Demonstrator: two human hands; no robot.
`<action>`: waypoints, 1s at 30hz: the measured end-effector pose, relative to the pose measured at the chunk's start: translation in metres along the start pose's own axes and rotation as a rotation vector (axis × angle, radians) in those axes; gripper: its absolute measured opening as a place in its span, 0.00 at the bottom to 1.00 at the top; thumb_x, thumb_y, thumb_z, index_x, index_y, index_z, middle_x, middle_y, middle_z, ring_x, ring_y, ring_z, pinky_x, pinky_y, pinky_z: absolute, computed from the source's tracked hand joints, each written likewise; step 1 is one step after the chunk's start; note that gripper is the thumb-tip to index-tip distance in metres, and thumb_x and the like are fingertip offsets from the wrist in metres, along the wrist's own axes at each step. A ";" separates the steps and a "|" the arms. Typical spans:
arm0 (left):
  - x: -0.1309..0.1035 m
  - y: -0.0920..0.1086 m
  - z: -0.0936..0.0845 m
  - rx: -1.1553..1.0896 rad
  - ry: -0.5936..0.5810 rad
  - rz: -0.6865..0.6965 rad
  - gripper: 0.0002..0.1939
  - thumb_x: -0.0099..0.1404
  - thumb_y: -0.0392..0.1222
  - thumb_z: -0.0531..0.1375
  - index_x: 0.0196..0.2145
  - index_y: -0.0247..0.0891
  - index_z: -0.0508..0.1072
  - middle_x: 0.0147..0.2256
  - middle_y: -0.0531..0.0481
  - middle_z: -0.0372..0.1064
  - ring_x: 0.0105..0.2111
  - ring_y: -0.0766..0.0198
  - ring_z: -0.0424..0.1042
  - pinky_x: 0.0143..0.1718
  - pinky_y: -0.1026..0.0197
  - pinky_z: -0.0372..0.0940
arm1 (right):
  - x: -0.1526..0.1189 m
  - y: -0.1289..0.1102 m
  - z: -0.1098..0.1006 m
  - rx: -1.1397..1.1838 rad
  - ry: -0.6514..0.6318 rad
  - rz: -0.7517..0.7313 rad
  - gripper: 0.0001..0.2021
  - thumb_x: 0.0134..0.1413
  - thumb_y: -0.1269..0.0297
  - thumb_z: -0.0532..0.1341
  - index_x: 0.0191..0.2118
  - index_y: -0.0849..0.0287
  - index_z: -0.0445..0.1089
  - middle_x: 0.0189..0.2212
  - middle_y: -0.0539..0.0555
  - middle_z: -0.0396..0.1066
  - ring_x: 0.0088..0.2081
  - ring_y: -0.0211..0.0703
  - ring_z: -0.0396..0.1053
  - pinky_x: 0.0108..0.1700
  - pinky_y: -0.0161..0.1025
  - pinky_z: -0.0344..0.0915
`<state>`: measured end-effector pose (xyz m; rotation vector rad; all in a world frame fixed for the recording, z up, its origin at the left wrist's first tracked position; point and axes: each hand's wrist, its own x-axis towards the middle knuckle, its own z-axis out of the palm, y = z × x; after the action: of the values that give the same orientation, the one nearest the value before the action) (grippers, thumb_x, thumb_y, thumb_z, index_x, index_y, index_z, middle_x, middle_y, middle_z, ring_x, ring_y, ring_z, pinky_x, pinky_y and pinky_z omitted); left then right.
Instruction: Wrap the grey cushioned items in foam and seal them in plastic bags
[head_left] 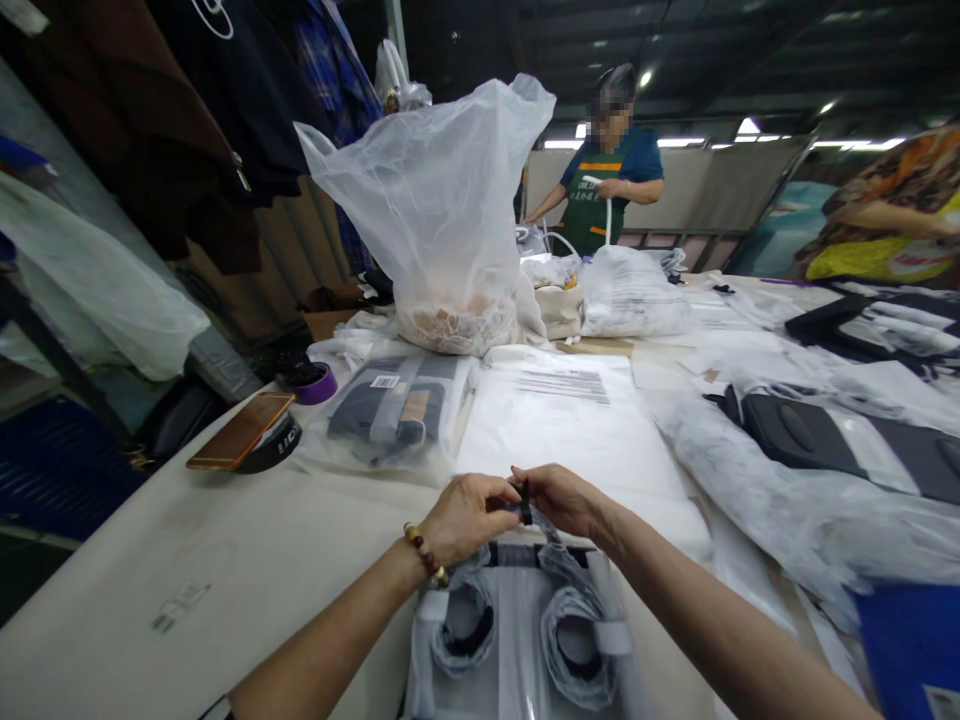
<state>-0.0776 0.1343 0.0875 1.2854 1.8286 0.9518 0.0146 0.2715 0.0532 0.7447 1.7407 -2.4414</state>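
Close together over the far end of a grey bag [517, 640], my left hand [469, 515] and my right hand [562, 500] pinch a short black strap piece [526, 503] between their fingertips. Whether it carries a buckle is too small to tell. Clear plastic-wrapped straps run up toward my fingers from the bag. On the bag lie two coils of plastic-wrapped strap, a left coil [459, 655] and a right coil [551, 620], with white tape on them. A beaded bracelet [426, 555] circles my left wrist.
Beyond my hands lie a stack of white plastic bags [555, 430] and a packed dark bag [386, 410]. A phone [244, 430] rests on a tape roll at left. A tall clear sack [442, 200] stands behind. Another wrapped bag [810, 435] is at right; a co-worker [611, 180] stands across.
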 end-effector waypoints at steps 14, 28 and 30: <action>-0.003 -0.003 -0.012 0.275 0.017 -0.026 0.05 0.51 0.36 0.60 0.28 0.36 0.69 0.23 0.54 0.67 0.27 0.63 0.67 0.29 0.64 0.60 | -0.091 0.030 0.035 -1.119 -0.105 -1.027 0.15 0.58 0.76 0.45 0.37 0.61 0.67 0.39 0.60 0.69 0.47 0.43 0.63 0.46 0.43 0.65; -0.003 -0.019 0.013 0.520 0.008 0.274 0.23 0.62 0.42 0.46 0.51 0.30 0.66 0.48 0.39 0.69 0.48 0.55 0.68 0.50 0.52 0.64 | -0.097 0.043 0.043 -1.722 -0.143 -0.882 0.04 0.54 0.66 0.57 0.29 0.60 0.65 0.33 0.51 0.70 0.38 0.38 0.63 0.45 0.32 0.62; 0.007 -0.040 0.014 0.537 0.062 0.315 0.23 0.61 0.47 0.47 0.49 0.34 0.68 0.48 0.43 0.70 0.48 0.57 0.69 0.51 0.55 0.65 | -0.100 0.047 0.037 -1.755 -0.073 -0.927 0.05 0.57 0.65 0.56 0.34 0.60 0.66 0.38 0.51 0.70 0.43 0.37 0.63 0.50 0.31 0.59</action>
<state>-0.0849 0.1334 0.0450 1.9321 2.0491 0.6775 0.1050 0.1976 0.0619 -0.4433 3.3082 -0.1084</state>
